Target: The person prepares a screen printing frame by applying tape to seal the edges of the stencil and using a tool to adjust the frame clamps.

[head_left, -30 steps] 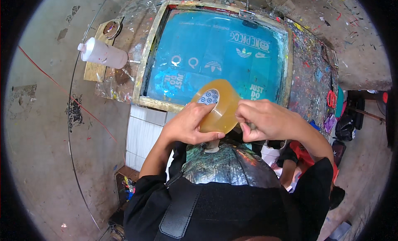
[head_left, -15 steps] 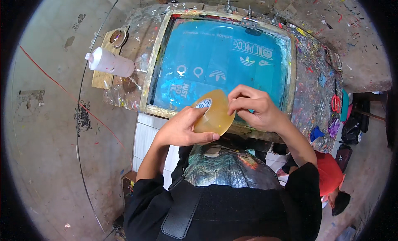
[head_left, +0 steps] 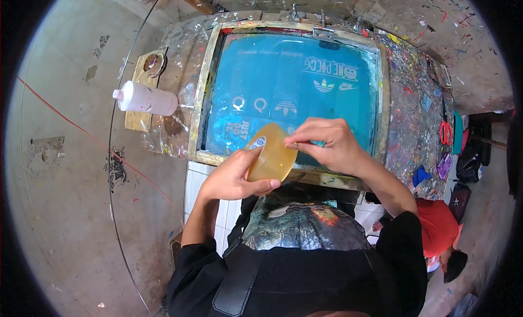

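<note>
Well, through the head view I see the left hand [head_left: 233, 172] grasping an amber tape roll [head_left: 277, 158], thumb along its near side and fingers by the patterned core [head_left: 258, 143]. The right hand [head_left: 331, 144] has its fingertips drawn together in a pinch at the roll's right side; whether a strip is caught there, I cannot tell. I have the roll in the air, over the near rail of the framed blue screen [head_left: 278, 80], which lies on a paint-splattered bench [head_left: 411, 113].

To work that edge well, I would judge it best to grip steadily on the left, feel for a loose lip with a nail, and lift it evenly across its width so it does not split.

The roll is tilted: its core opening faces left, while its wound outer surface turns up and rightward. Being round, it has no true long axis, but from my view its outline is longest from far to near, its far end leaning slightly right.
</note>
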Demonstrator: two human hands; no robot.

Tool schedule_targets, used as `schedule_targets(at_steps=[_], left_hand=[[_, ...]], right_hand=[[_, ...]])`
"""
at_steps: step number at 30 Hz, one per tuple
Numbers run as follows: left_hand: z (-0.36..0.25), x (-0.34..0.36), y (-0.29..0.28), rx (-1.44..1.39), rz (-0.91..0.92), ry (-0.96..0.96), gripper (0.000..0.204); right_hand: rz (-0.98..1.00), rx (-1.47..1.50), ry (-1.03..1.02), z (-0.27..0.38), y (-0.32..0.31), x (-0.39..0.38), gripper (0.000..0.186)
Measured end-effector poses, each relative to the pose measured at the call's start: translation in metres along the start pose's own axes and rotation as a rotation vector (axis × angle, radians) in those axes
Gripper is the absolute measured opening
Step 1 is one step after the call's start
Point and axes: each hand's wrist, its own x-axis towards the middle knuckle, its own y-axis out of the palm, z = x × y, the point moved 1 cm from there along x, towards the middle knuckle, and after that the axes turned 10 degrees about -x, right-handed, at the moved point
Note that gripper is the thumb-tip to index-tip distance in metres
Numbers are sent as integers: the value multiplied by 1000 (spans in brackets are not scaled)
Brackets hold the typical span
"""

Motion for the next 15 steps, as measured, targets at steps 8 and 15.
schedule_targets(at_steps=[8,15], left_hand=[[-15,-8,-34,9,-33,-213,58],[-29,-18,-43,-28,-156,-235,47]], right_hand=[[65,168,8,11,-25,26,23],[138,217,-119,6,-24,55,16]])
